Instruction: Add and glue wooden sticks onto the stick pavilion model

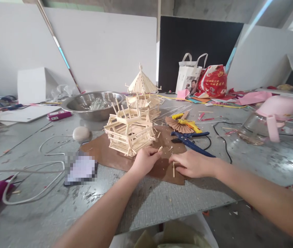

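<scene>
My left hand point(147, 160) pinches a short piece of wooden stick point(160, 149) between thumb and fingers, over a brown mat point(120, 162). Just to its right, my right hand point(194, 164) reaches low over the same mat. Its thumb and index finger close around another short wooden stick point(173, 170). Directly behind my left hand stands an open, many-sided frame of wooden sticks point(131, 134), with several uprights poking out of its top. A stick pavilion with a pointed roof point(141, 82) rises behind that frame.
Blue-handled pliers point(190, 141), a yellow-handled tool point(190, 124) and a brown pleated fan point(176, 124) lie right of the mat. A steel bowl point(92, 115), white stone point(81, 133) and cable point(45, 144) are left. A pink-lidded jug point(254, 127) stands right.
</scene>
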Tool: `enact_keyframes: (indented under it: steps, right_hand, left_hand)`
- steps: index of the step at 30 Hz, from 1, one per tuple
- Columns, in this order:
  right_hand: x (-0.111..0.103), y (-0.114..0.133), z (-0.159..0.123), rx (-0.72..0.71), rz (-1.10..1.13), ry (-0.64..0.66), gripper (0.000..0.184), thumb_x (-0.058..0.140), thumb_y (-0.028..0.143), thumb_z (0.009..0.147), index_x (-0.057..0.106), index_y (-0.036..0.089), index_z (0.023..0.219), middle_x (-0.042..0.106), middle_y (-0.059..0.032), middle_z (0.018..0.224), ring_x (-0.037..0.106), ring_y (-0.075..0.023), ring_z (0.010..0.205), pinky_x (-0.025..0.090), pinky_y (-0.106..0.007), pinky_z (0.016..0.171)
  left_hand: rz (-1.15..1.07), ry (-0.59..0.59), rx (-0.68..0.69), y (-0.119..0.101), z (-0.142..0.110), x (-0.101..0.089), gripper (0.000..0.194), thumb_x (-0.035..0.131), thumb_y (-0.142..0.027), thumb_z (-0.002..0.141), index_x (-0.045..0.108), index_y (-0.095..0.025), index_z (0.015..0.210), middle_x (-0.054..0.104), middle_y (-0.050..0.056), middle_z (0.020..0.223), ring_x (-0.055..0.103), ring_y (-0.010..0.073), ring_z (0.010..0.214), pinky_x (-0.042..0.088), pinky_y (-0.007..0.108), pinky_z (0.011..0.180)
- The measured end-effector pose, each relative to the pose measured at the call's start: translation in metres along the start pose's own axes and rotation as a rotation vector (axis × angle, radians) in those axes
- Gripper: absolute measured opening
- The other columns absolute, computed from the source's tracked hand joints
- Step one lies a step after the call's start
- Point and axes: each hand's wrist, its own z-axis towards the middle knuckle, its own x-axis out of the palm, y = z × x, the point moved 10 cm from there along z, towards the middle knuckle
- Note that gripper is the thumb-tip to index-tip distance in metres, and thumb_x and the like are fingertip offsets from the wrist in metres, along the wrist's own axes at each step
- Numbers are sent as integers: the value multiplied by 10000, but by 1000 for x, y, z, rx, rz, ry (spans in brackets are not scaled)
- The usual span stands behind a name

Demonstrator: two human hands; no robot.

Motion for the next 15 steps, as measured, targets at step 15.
enact_keyframes:
  steps: [15]
  right_hand:
    - [-10, -34, 29, 170, 386, -180, 130, 452, 270, 701, 521, 162, 679, 516, 25, 533, 406, -70, 460, 272, -186, 453]
  left_hand:
    - [-382, 48, -191, 21, 0, 13, 240, 628, -374, 580, 581, -142, 620, 502, -36, 503, 420, 70, 471, 330, 195, 477]
